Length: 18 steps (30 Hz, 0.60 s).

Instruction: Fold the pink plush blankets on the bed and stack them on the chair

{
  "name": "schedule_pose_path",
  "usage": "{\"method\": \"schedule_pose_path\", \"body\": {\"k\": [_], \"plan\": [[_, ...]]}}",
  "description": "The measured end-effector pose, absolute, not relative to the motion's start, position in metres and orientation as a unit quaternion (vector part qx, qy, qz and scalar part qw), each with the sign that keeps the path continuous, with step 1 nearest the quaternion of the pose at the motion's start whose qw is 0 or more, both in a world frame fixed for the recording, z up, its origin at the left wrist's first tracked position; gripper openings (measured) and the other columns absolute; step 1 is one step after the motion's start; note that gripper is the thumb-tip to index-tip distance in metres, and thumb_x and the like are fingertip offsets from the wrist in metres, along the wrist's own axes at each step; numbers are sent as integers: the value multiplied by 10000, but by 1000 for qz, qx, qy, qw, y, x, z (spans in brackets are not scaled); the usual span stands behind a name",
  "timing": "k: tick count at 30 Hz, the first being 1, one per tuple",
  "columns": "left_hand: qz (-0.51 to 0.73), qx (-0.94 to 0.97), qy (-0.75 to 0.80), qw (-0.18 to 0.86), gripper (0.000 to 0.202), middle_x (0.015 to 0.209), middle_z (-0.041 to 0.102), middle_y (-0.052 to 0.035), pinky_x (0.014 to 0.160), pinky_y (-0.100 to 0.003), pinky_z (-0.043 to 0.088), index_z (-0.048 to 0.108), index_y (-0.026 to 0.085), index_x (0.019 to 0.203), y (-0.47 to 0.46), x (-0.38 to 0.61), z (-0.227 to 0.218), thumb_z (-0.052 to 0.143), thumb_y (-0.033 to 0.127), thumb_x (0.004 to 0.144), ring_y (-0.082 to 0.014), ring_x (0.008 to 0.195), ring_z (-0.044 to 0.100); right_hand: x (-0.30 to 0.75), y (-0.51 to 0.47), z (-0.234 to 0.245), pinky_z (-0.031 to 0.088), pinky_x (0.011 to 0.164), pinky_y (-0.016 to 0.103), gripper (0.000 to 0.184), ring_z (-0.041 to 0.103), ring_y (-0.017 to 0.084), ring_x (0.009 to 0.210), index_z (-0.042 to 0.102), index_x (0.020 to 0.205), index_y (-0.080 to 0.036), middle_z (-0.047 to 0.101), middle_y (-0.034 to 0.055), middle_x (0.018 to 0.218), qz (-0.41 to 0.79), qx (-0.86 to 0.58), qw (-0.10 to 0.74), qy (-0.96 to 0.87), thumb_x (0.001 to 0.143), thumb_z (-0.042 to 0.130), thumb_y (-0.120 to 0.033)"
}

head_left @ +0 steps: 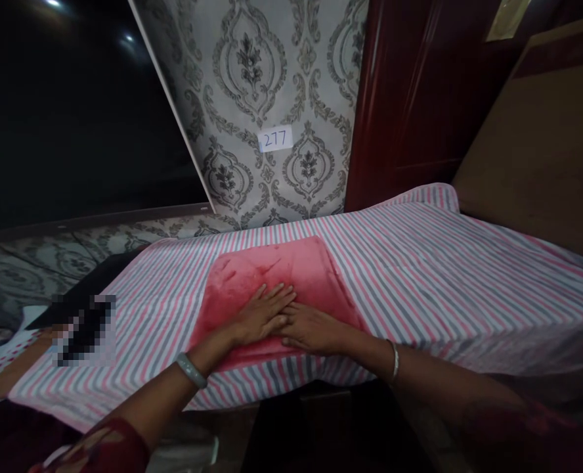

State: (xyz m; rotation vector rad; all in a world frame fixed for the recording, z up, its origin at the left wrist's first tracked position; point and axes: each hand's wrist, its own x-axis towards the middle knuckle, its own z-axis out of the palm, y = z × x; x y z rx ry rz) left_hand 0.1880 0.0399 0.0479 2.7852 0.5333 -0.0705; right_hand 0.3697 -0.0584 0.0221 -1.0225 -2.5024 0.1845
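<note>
Blue handwritten 277 on white paper label [274,138], stuck to damask wallpaper [252,72].

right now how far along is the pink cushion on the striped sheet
The striped sheet already lies spread out. In hand: the left hand and right hand press flat on the pink plush cushion. Left, it seems: smoothing the dark streaks in its pile.

Grey damask wallpaper [252,85], glossy dark red door [410,98], brown board [542,131]

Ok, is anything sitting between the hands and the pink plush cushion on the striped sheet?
Nothing visible: the left hand and the right hand rest flat, directly on the pink plush cushion, with no cloth or object between them.
</note>
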Motion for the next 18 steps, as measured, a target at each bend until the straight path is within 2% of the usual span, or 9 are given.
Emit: {"method": "schedule_pose_path", "body": {"k": [3, 5, 9, 14, 18], "plan": [[-31, 979, 165, 119, 628, 1655, 229, -56, 1245, -524, -5, 224, 285, 1582, 52, 185, 48, 269, 542, 1010, -217, 1547, 107, 370, -57, 20, 222, 1230, 412, 461, 385, 200, 1429, 526, 1450, -231, 551, 55, 1467, 75, -364, 205, -905, 995, 552, -301], [-30, 983, 165, 77, 597, 1651, 242, -56, 1235, -546, -15, 263, 295, 1570, 67, 181, 50, 288, 510, 1014, -227, 1547, 111, 371, -56, 17, 201, 1237, 411, 480, 322, 187, 1472, 465, 1494, -231, 509, 53, 1507, 81, -360, 196, -908, 1022, 497, -314], [-6, 968, 251, -4, 595, 1643, 254, -89, 1219, -586, 62, 328, 283, 1550, 102, 171, 56, 354, 505, 998, -271, 1536, 166, 373, -54, 10, 174, 1244, 417, 499, 204, 173, 1519, 390, 1536, -265, 438, 30, 1560, 94, -357, 186, -910, 1046, 439, -345], [3, 918, 396, 1, 611, 1636, 266, -119, 1193, -621, 132, 326, 229, 1553, 110, 153, 71, 324, 491, 1001, -309, 1529, 183, 374, -55, 15, 185, 1242, 400, 476, 255, 158, 1503, 414, 1522, -292, 450, 9, 1551, 115, -359, 202, -904, 1051, 422, -354], [38, 923, 383, 24, 642, 1643, 256, -111, 1198, -603, 147, 308, 244, 1560, 77, 125, 76, 297, 551, 996, -293, 1533, 177, 379, -59, 28, 211, 1236, 405, 476, 318, 168, 1478, 440, 1511, -264, 446, 23, 1552, 119, -371, 217, -895, 1054, 387, -384]]}}
